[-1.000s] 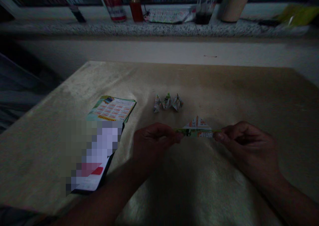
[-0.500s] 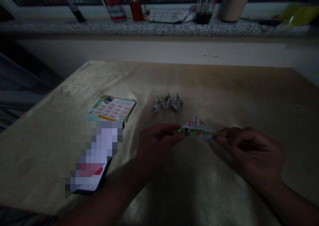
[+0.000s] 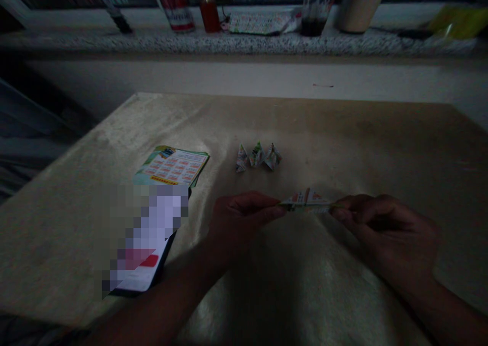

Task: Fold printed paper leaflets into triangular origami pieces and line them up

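Between my two hands is a folded paper triangle point(image 3: 307, 199), printed in white, orange and green, its point facing away from me. My left hand point(image 3: 246, 216) pinches its left corner between thumb and fingers. The right corner is gripped by my right hand point(image 3: 385, 229), fingers curled. The paper is held above the table and seen nearly edge-on. Just beyond it stand three small folded paper pieces point(image 3: 256, 155) in a row, made of similar printed paper.
A stack of printed sheets point(image 3: 177, 165) lies at the left of the table point(image 3: 114, 127). A phone point(image 3: 152, 259), partly pixelated, is beside my left forearm. On the granite sill point(image 3: 213, 43) stand a red can point(image 3: 176, 7), an orange bottle point(image 3: 209, 14) and a cup of dark liquid point(image 3: 314, 18).
The paper triangle has tilted flatter, so less of its face shows, and shifted slightly right with both hands. Both hands keep their pinch on its corners.
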The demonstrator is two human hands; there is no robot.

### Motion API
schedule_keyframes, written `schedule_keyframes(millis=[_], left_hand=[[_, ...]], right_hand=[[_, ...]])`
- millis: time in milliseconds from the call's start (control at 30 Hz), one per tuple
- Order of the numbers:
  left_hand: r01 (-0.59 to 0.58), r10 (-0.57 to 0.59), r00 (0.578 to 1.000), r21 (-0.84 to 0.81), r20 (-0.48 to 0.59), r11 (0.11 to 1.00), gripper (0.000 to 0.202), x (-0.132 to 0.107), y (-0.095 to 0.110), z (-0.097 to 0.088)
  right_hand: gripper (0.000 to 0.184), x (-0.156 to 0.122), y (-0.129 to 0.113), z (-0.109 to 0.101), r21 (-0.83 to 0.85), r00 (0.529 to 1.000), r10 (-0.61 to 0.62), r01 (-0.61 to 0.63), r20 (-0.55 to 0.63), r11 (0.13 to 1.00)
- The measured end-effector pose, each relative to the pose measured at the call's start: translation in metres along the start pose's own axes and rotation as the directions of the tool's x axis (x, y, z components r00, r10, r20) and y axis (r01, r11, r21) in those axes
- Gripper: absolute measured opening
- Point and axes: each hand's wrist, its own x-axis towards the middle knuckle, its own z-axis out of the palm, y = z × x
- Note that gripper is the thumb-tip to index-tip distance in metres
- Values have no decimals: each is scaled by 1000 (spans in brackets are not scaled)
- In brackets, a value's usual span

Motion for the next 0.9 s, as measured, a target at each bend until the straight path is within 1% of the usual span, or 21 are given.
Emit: schedule_keyframes(millis=[133, 267, 333, 367, 433, 533, 567, 633, 733, 800, 833, 900], left_hand=[[17, -15, 999, 72, -29, 997, 15, -3, 3, 0], [-7, 27, 996, 215, -91, 977, 16, -4, 3, 0], [9, 13, 996, 257, -83, 966, 13, -3, 5, -1], [21, -6, 998, 265, -58, 964, 12, -3, 6, -1], [38, -50, 998, 259, 40, 965, 13, -3, 7, -4], [40, -83, 974, 202, 209, 979, 12, -2, 7, -8], [43, -87, 966, 178, 244, 983, 11, -2, 6, -9], [53, -87, 955, 127, 283, 990, 11, -3, 4, -10], [51, -74, 952, 83, 299, 995, 11, -4, 3, -9], [41, -63, 955, 80, 289, 996, 12, -5, 3, -8], [35, -57, 958, 80, 280, 996, 13, -5, 2, -7], [29, -45, 966, 66, 257, 997, 13, -6, 1, -4]], right_hand=[[28, 0, -2, -1, 9, 1000, 15, -15, -3, 1000], [28, 0, -2, 0, 41, 1000, 11, -12, 26, 999], [28, 0, -2, 0, 52, 999, 8, -10, 35, 999], [28, 0, -1, 0, 53, 999, 10, -12, 37, 999], [27, 0, 0, -1, 43, 999, 16, -17, 30, 999], [28, 1, 2, -3, 27, 999, 50, -50, 20, 998], [28, 2, 3, -4, 31, 997, 72, -72, 21, 997], [26, 3, 3, -5, 55, 992, 122, -123, 27, 991], [22, 6, 3, -6, 110, 981, 190, -195, 47, 975], [26, 9, 3, -7, 182, 967, 214, -237, 136, 954], [30, 9, 3, -7, 223, 953, 220, -265, 206, 938], [39, 9, 2, -6, 298, 911, 209, -322, 355, 898]])
